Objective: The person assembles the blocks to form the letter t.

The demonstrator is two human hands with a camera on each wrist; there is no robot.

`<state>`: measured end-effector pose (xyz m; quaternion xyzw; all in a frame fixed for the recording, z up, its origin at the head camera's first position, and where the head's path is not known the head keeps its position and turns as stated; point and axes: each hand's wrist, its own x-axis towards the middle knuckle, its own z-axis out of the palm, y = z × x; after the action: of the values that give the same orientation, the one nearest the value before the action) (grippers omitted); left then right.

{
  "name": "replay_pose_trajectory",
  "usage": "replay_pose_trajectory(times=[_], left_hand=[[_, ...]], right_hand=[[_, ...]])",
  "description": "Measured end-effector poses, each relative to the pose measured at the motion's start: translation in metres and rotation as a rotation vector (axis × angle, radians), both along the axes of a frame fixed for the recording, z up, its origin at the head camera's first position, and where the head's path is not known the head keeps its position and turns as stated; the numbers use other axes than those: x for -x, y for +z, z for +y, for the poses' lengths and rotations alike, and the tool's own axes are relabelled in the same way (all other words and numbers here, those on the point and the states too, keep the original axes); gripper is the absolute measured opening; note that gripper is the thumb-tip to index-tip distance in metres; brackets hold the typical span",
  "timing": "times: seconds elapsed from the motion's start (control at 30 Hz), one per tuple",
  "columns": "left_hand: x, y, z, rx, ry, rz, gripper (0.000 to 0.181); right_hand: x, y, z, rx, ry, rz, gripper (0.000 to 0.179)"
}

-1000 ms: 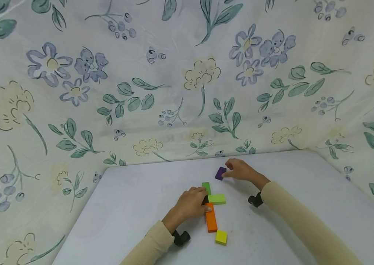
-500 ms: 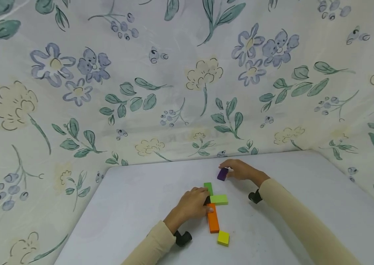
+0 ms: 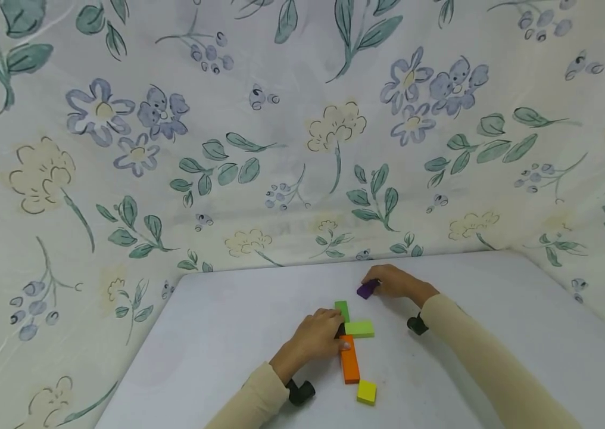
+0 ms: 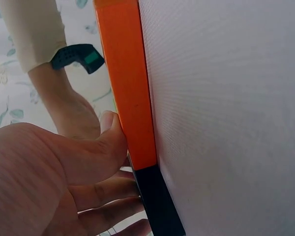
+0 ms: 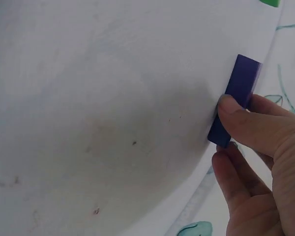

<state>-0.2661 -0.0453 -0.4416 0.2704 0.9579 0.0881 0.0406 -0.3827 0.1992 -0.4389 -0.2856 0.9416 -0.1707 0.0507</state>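
Between the thumb and fingers of my right hand (image 3: 395, 281) is a small purple block (image 3: 367, 289), toward the back of the table. The right wrist view shows the thumb on the long face of that purple block (image 5: 242, 78). My left hand (image 3: 315, 336) rests on a row of blocks, its thumb touching the orange block (image 3: 351, 366) and its fingers reaching over the black block (image 3: 340, 331), which they partly hide. Beyond the black one lies a green block (image 3: 342, 308). A light green block (image 3: 360, 329) sticks out sideways to the right of the row.
A yellow block (image 3: 367, 393) lies by the near end of the orange one. The white table (image 3: 217, 328) ends at the back against a floral-patterned cloth (image 3: 281, 149). Each wrist carries a black camera mount, such as the left mount (image 3: 301, 393).
My right hand has closed its fingers round the purple block and turned it, tilting it to a slant. My left hand stays on the row of blocks. The head view has shifted slightly.
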Motion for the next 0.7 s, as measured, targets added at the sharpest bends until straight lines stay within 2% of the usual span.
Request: replay_pose_trajectory(times=[0.2, 0.6, 0.7], left_hand=[[0.0014, -0.0028, 0.0, -0.009, 0.005, -0.004, 0.056], [0.0019, -0.0045, -0.0008, -0.014, 0.005, -0.01, 0.055], [0.0015, -0.0039, -0.0006, -0.019, 0.004, -0.015, 0.055]], right_hand=[[-0.0005, 0.001, -0.0001, -0.019, -0.028, -0.026, 0.034], [-0.0015, -0.0014, 0.0021, 0.013, -0.092, -0.113, 0.034], [-0.0025, -0.0018, 0.0038, 0.027, -0.095, -0.113, 0.036]])
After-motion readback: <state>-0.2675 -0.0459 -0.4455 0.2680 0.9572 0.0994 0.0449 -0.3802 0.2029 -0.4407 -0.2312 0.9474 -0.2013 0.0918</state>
